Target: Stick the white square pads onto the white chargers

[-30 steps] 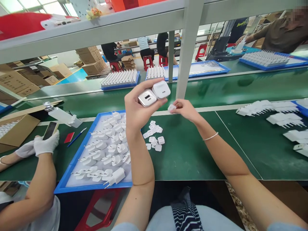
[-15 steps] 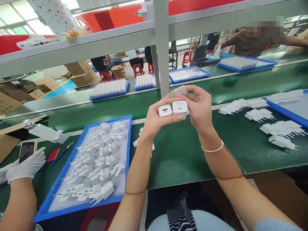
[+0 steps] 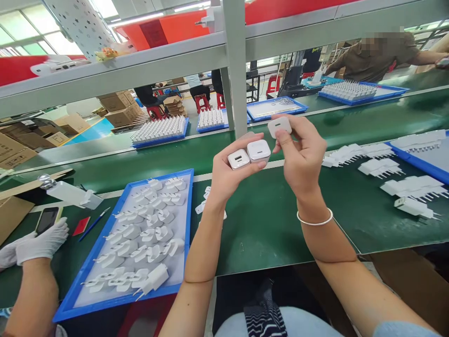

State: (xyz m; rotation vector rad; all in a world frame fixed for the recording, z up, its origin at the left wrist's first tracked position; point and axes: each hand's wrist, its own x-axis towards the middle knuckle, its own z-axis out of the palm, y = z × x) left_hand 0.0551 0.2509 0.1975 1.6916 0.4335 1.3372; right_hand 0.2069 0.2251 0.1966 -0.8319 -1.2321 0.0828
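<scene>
My left hand (image 3: 226,171) is closed around two white USB chargers, held side by side with their port faces toward me. The left charger (image 3: 239,159) shows two slots, while the right charger (image 3: 259,148) shows one. Between the thumb and fingers of my right hand (image 3: 303,150) is a white charger piece (image 3: 279,126) with a single port slot; its depth is hidden by the fingers. It sits just above and right of the two chargers, apart from them. More white chargers (image 3: 409,187) lie in rows on the green bench to the right.
A blue-rimmed tray (image 3: 188,210) of white plug parts stands left. Beyond it are a co-worker's gloved hands (image 3: 42,241), a phone (image 3: 48,219), a red card (image 3: 81,226) and a blue pen (image 3: 94,223). A shelf post (image 3: 235,70) rises ahead, before the green belt (image 3: 196,147).
My right hand has moved right and up, away from my left hand, and turned the white charger piece so its slot faces me. My left hand still holds both chargers.
</scene>
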